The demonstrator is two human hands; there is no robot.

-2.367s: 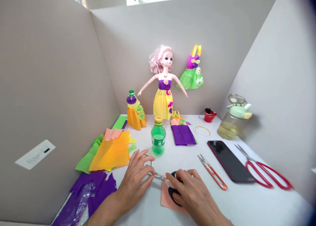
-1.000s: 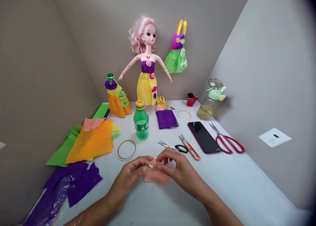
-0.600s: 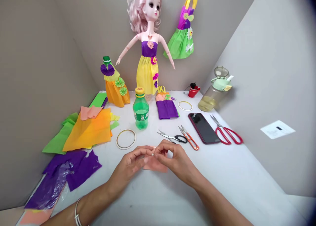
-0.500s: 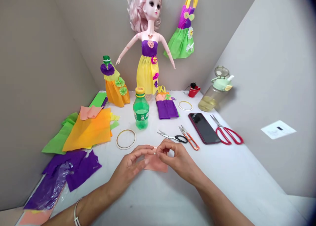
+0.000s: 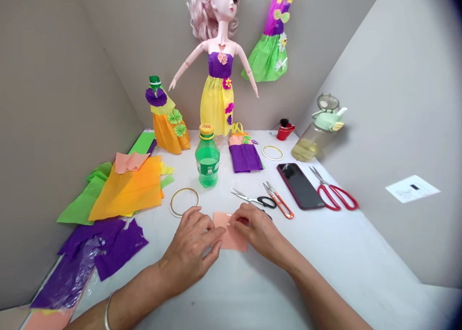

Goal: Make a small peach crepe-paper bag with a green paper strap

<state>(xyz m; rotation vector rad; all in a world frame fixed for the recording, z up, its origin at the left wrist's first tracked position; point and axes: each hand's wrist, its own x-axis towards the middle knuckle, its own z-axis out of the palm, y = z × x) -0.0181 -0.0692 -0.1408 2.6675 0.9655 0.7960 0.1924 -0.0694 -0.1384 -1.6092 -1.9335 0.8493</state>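
A: From the head camera, why does the left hand (image 5: 193, 248) lean over that thin, salmon-pink, fabric-like rectangle (image 5: 234, 240)?

B: To steady it, probably. Thumb and forefinger are parted, tips at its left side; whether they press down, I can't tell.

A: And the right hand (image 5: 259, 230)?

B: Its thumb and fingertips are drawn together at a small white strip (image 5: 228, 223). Pinching it or smoothing it down, I can't say; fingertips would suit so slight a piece.

A: The silver-bladed scissors with black handles (image 5: 248, 196) and slim orange-handled metal snips (image 5: 283, 206) lie just beyond that hand, I'd guess for easy reach.

B: How does the rectangle look?

A: Flat on the white worktop (image 5: 231, 296), between the hands: matte, straight-edged, its upper right corner hidden by fingers.
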